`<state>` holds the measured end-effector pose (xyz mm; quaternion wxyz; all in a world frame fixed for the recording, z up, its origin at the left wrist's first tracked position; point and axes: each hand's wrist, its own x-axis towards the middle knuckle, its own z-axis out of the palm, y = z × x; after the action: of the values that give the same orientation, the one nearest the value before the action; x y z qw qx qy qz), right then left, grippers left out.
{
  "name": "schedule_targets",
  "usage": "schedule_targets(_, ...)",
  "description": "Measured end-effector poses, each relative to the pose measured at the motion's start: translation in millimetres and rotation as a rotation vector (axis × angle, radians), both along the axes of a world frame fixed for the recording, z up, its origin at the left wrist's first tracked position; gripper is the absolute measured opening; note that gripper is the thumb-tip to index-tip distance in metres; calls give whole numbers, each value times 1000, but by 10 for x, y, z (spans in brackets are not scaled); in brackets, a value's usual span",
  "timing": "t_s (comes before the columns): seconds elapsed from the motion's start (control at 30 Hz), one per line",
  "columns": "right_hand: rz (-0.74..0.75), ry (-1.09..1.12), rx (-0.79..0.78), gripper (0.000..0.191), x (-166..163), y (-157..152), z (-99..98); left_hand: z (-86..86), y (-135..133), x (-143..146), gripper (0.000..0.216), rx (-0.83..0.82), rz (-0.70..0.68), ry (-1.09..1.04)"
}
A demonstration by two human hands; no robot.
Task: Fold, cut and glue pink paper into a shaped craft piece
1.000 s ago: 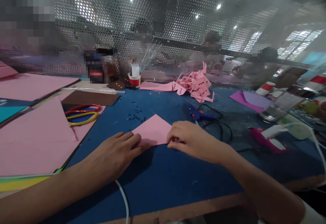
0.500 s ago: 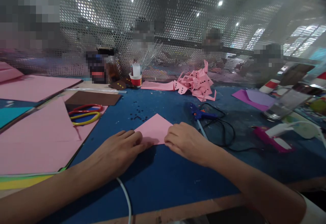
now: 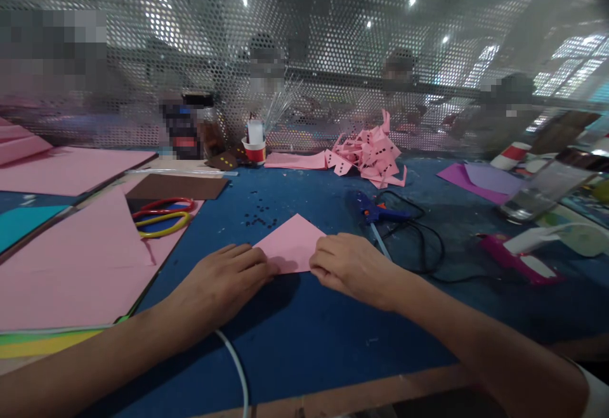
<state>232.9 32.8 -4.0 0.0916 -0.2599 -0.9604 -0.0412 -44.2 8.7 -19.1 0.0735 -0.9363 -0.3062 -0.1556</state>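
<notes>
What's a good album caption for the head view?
Left hand and right hand on pink paper, a blue glue gun nearby.

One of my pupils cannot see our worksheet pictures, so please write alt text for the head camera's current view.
A person's left hand and right hand hold either end of a pink paper triangle on a blue tabletop. Farther back lie small black bits, a blue glue gun and a heap of pink paper cutouts with black marks.

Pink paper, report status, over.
Left hand closed on left side, right hand on right. Pink paper a triangle, point away. Blue glue gun beyond right hand, apart from paper.
</notes>
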Motion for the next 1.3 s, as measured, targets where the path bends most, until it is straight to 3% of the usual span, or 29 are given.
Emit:
schedule_targets(0.83,-74,84,-166,11,0,25,20,41,9,86,24,69,5,-28)
schedule_targets(1.3,-47,86,-164,9,13,28,28,51,-14,73,24,-121,41,-76)
